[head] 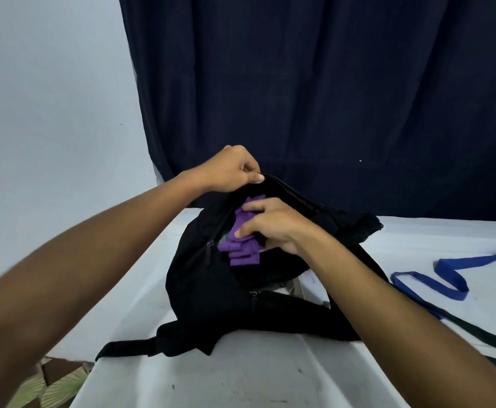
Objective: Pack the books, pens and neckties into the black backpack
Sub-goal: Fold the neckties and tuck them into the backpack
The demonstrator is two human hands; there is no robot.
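Note:
The black backpack [211,293] lies on the white table [270,375] with its top opening facing me. My left hand [230,169] pinches the upper rim of the opening and holds it up. My right hand [273,223] grips a folded purple necktie [242,254] at the mouth of the bag, partly inside it. A blue necktie [450,276] lies loosely unrolled on the table to the right. No books or pens show in view.
A dark blue curtain [329,98] hangs behind the table, with a pale wall [49,113] to its left. A black strap [476,334] runs across the table at the right. Patterned floor [52,384] shows below the table's left edge.

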